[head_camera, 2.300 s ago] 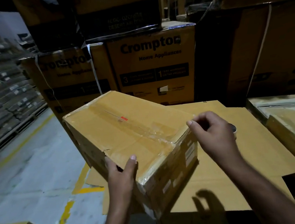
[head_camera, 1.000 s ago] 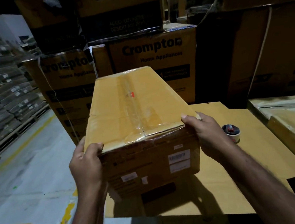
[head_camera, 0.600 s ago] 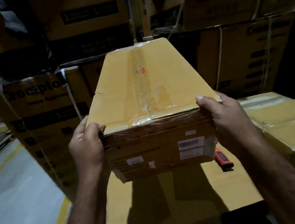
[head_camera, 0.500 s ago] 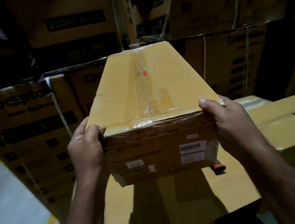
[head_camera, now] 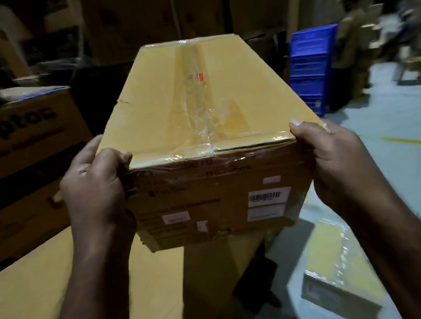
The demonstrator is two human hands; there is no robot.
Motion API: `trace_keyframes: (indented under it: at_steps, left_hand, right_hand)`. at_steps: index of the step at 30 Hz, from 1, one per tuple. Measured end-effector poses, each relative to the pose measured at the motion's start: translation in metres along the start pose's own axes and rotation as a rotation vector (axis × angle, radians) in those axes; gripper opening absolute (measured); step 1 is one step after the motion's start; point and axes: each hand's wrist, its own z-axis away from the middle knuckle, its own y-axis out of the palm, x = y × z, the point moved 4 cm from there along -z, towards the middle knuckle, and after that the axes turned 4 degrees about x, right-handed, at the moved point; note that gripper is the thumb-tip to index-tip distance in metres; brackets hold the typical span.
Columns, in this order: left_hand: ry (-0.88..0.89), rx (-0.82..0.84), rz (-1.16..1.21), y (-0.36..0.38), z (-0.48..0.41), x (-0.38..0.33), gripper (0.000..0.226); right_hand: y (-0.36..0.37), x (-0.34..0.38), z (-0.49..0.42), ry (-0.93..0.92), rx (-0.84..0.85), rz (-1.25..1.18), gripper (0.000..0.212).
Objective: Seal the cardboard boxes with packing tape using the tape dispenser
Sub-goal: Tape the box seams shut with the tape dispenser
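My left hand [head_camera: 93, 189] and right hand [head_camera: 337, 162] grip the near corners of the cardboard box [head_camera: 196, 94], thumbs on top. Clear packing tape [head_camera: 197, 124] closes its top seam, so I cannot see the contents. Farther right stand stacked blue crates [head_camera: 312, 67].

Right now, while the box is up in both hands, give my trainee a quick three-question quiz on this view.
1. True or false: clear tape runs along the top seam of the cardboard box.
2. How is the box held? A) balanced on one shoulder; B) left hand and right hand gripping its near corners; C) lying untouched on the floor.
3. Fill in: the stacked crates beyond the box on the right are ____ in colour.

Key: 1 true; 2 B; 3 blue.
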Motion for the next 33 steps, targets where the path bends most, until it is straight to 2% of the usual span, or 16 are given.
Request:
trace_keyframes:
  at_steps: [3, 10, 15, 16, 18, 21, 26, 29, 30, 32, 33]
  left_hand:
    - [-0.021, 0.134, 0.021, 0.039, 0.001, 0.007, 0.031]
    - [-0.163, 0.446, 0.121, 0.137, 0.024, 0.040, 0.025]
    - [-0.280, 0.652, 0.161, 0.197, 0.048, 0.083, 0.025]
    - [-0.302, 0.690, 0.161, 0.209, 0.053, 0.092, 0.030]
    - [-0.373, 0.720, 0.156, 0.232, 0.061, 0.111, 0.035]
    - [-0.497, 0.762, 0.135, 0.269, 0.071, 0.146, 0.054]
    - [-0.626, 0.828, 0.017, 0.334, 0.076, 0.228, 0.043]
    - [-0.702, 0.858, -0.081, 0.375, 0.083, 0.291, 0.047]
    - [-0.722, 0.857, -0.106, 0.387, 0.086, 0.311, 0.048]
    - [-0.747, 0.866, -0.157, 0.411, 0.095, 0.352, 0.049]
    - [-0.750, 0.872, -0.181, 0.423, 0.099, 0.373, 0.049]
  right_hand:
    - [-0.034, 0.015, 0.018, -0.053, -0.162, 0.083, 0.026]
    - [-0.116, 0.019, 0.052, -0.077, -0.445, 0.019, 0.015]
    - [-0.178, 0.004, 0.069, -0.017, -0.623, 0.025, 0.040]
    - [-0.188, 0.000, 0.071, -0.003, -0.641, 0.047, 0.038]
    - [-0.209, -0.013, 0.070, 0.023, -0.677, 0.067, 0.016]
    - [-0.242, -0.040, 0.063, 0.080, -0.738, 0.068, 0.011]
    - [-0.315, -0.115, 0.032, 0.207, -0.763, 0.061, 0.028]
    - [-0.363, -0.165, 0.009, 0.306, -0.749, 0.085, 0.016]
    - [-0.379, -0.185, 0.002, 0.337, -0.736, 0.087, 0.021]
    - [-0.408, -0.222, -0.012, 0.418, -0.689, 0.087, 0.047]
    - [-0.421, -0.242, -0.018, 0.463, -0.676, 0.079, 0.047]
